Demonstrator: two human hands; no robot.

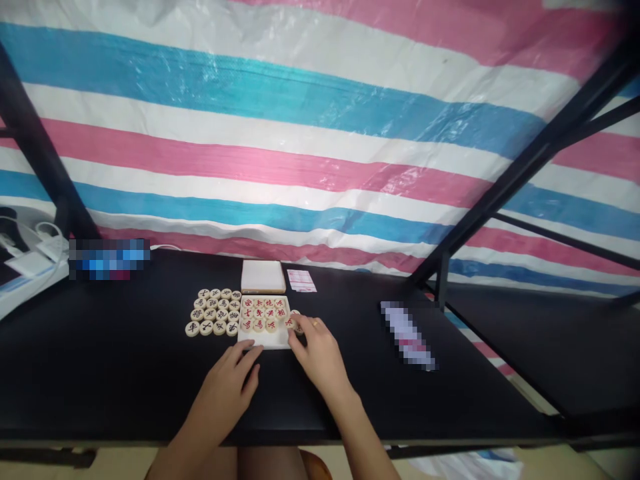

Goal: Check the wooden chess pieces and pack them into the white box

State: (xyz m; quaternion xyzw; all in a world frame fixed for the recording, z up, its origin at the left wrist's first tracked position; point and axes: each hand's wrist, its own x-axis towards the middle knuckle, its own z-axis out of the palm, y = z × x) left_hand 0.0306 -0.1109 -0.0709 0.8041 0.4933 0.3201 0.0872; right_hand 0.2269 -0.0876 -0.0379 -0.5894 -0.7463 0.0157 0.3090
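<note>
A shallow white box [267, 340] holds rows of round Chinese chess pieces [259, 313] with red characters; its front strip is bare. My right hand [317, 347] pinches a red-marked Chinese chess piece [289, 323] at the box's right side. Partly hidden behind those fingers, another piece [296, 314] shows just right of the box. My left hand [230, 377] lies with fingers spread, its fingertips at the box's front left edge; whether they press on it I cannot tell. Left of the box, black-marked Chinese chess pieces [211, 315] sit in neat rows on the black tabletop [125, 373].
Behind the box lies its open lid [263, 276], beside a small printed card [302, 281]. A blurred-out long item [407, 335] is on the right. White cables and a device [37, 260] occupy the left. Black metal posts [500, 163] and a striped sheet [280, 167] bound the table.
</note>
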